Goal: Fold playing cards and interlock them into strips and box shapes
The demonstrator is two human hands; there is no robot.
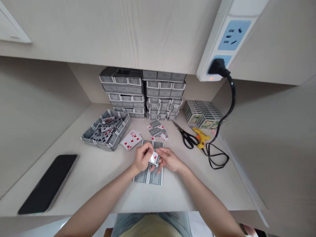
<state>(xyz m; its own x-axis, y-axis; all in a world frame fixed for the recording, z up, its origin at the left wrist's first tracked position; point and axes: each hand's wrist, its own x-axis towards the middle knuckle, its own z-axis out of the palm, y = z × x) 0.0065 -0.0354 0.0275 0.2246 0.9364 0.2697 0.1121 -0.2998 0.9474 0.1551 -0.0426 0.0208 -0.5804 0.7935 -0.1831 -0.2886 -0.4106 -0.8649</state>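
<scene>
Between both hands is a small playing card [154, 158] with a red heart showing and an edge that looks folded. My left hand [143, 157] pinches it from the left, fingers curled. On its right side my right hand [169, 159] holds it between thumb and fingers, the lower fingers partly spread. Under the hands lies a flat panel of grey-backed cards [155, 178] on the table. Small card pieces [158, 131] are scattered just beyond the panel, and a few heart cards [131, 140] lie face up to its left.
Around the work stand a card-made tray [113, 144] of loose cards, stacked card-made boxes [164, 105], packed card decks [202, 113], black scissors [189, 138] and a yellow glue gun [201, 137] with its cord. A black phone [49, 182] lies left; a power strip [214, 49] hangs above right.
</scene>
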